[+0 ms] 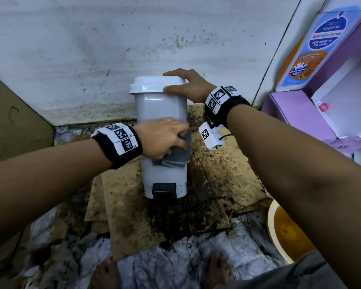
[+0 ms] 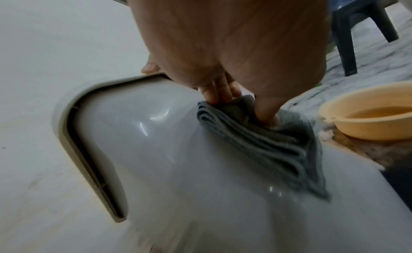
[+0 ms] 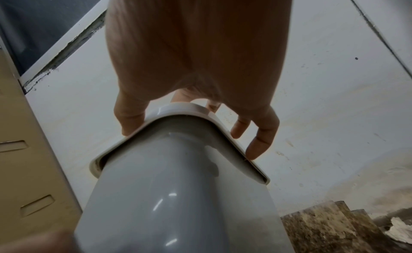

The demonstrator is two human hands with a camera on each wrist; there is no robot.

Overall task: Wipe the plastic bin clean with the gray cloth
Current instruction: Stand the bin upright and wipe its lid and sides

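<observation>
A grey plastic pedal bin (image 1: 161,109) (image 2: 178,151) (image 3: 174,195) with a white lid (image 1: 154,83) (image 3: 189,114) stands upright on stained cardboard by the wall. My left hand (image 1: 165,136) (image 2: 223,62) presses a folded gray cloth (image 1: 180,149) (image 2: 263,142) against the bin's front, thumb and fingers pinching the folds. My right hand (image 1: 186,86) (image 3: 196,71) clasps the lid's right corner from above, thumb at the front, fingers curled over the rim. A black pedal (image 1: 164,188) sits at the bin's foot.
Stained cardboard sheets (image 1: 217,167) cover the marble floor. A yellow basin of murky water (image 1: 283,228) (image 2: 368,114) sits at the right. Purple shelves with a soap bottle (image 1: 321,42) stand at the far right, a cardboard box (image 1: 15,122) at the left, a blue stool (image 2: 361,31) behind.
</observation>
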